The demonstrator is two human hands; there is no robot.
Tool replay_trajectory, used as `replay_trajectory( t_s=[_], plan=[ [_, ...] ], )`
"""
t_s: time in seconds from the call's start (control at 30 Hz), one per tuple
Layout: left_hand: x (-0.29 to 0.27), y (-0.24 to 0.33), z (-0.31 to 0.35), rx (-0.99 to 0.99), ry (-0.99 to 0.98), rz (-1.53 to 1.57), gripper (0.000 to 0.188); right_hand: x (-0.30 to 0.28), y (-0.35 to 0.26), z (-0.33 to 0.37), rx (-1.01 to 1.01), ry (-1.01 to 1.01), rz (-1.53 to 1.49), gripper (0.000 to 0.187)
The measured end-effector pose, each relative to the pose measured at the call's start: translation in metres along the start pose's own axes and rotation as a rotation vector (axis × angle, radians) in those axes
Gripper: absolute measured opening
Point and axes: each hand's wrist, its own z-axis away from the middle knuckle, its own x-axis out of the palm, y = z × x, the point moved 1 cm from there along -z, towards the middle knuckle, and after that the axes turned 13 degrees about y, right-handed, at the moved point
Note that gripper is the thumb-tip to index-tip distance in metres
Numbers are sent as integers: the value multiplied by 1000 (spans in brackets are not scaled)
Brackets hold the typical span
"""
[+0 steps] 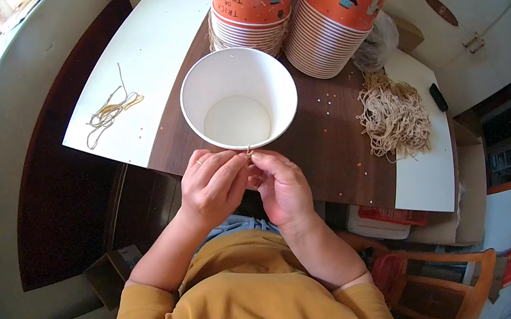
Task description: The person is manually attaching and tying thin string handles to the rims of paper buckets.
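Note:
A large white paper bucket (207,90) stands in front of me at the table's near edge, its open top tilted toward me so that its inside shows. At the near point of its rim, a short bit of beige cord (248,153) comes through or over the edge; I cannot tell which. My left hand (213,183) pinches the cord from one side, fingers bent, a ring on one of them. Facing it, my right hand (281,182) has thumb and fingers closed on the same cord. The bucket's outer side is hidden from view.
Stacks of orange-and-green printed paper buckets (330,22) rise behind the white one. A heap of beige cords (395,116) lies at the right, near a black object (438,97). Several loose cords (111,112) rest on the left white panel. A wooden chair (448,282) stands lower right.

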Motion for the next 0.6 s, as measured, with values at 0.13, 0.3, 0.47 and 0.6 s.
replay_trajectory(
  t_s=[0.13, 0.3, 0.47, 0.6],
  plan=[
    [-3, -2, -2, 22, -13, 12, 20, 8, -8, 0, 149, 3, -132, 12],
    [-7, -2, 1, -137, 15, 104, 21, -4, -16, -12, 162, -54, -108, 19],
    [-8, -3, -5, -130, 11, 120, 22, 2, -22, -8, -41, 31, 249, 18],
    [-8, -3, -7, -80, 7, 114, 21, 7, -13, -6, 60, -112, 154, 20]
  ],
)
